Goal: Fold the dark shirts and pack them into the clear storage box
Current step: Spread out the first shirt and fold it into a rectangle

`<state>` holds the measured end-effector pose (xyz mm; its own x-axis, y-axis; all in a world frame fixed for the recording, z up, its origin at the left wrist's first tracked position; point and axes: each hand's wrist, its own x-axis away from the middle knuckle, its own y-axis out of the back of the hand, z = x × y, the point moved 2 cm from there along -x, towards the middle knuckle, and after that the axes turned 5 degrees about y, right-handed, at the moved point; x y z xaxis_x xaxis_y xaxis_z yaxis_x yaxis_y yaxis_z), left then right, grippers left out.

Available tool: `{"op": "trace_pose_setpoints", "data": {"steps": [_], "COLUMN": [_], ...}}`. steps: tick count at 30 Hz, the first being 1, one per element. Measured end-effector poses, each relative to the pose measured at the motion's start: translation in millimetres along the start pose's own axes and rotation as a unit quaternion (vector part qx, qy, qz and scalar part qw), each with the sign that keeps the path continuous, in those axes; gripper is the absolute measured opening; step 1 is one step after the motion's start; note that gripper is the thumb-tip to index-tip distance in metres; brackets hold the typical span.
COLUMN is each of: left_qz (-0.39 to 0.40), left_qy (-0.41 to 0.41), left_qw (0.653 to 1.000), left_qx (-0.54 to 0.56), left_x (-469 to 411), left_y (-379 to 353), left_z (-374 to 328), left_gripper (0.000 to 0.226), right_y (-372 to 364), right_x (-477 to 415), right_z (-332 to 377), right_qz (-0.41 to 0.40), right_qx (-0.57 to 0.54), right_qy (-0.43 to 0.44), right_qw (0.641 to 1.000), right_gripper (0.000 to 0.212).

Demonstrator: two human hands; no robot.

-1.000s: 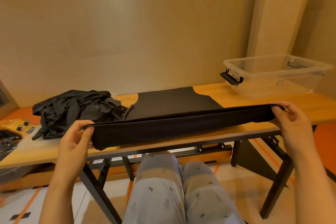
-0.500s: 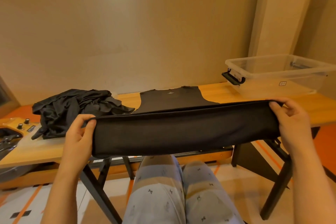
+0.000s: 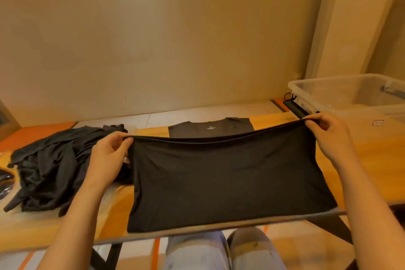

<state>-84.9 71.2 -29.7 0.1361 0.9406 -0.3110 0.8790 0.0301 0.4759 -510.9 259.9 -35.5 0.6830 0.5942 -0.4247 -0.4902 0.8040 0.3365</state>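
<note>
Legs (image 3: 197, 252): in pale printed trousers, below both hands and under the table's near edge.
Table (image 3: 368, 173): a wooden top on dark legs that runs beneath both hands.
Left hand (image 3: 107, 155): thumb and curled fingers are clamped on the left corner of the black shirt's raised edge.
Right hand (image 3: 328, 138): fingers are curled round the right corner of the same edge, level with the left hand and well apart from it.
Black shirt (image 3: 219, 182): stretched taut between the two hands. Its panel slopes down from them to the table's near edge. Its neck end, which has a small pale mark, lies flat on the table just beyond the held edge.
Pile of dark shirts (image 3: 50, 166): crumpled on the table, just outside the left hand and partly behind it.
Clear storage box (image 3: 350, 98): on the table beyond the right hand, lid off. Its black latch (image 3: 295, 108) is close to that hand's fingertips. No shirt shows inside.
White floor-standing unit (image 3: 355, 17): against the wall, behind the box and far beyond the right hand.
</note>
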Motion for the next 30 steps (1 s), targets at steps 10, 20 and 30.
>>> {"op": "trace_pose_setpoints", "data": {"steps": [10,20,30], "left_qz": [-0.031,0.024,0.188], "left_qy": [0.011,0.120,-0.031], "left_qw": [0.996,0.960,0.948], "left_qx": [-0.086,-0.253,-0.254], "left_x": [-175,-225,-125], "left_y": [-66,-141,-149], "left_z": [4,93,30], "left_gripper": [0.013,0.020,0.065], "right_y": [-102,-192,-177], "right_x": [-156,-184,-101], "right_z": [-20,-85,-27], "right_qz": [-0.021,0.054,0.194], "right_qx": [0.163,0.358,0.314], "right_qy": [0.006,-0.023,0.127], "right_qw": [0.986,0.932,0.921], "right_gripper": [0.021,0.020,0.047]}}
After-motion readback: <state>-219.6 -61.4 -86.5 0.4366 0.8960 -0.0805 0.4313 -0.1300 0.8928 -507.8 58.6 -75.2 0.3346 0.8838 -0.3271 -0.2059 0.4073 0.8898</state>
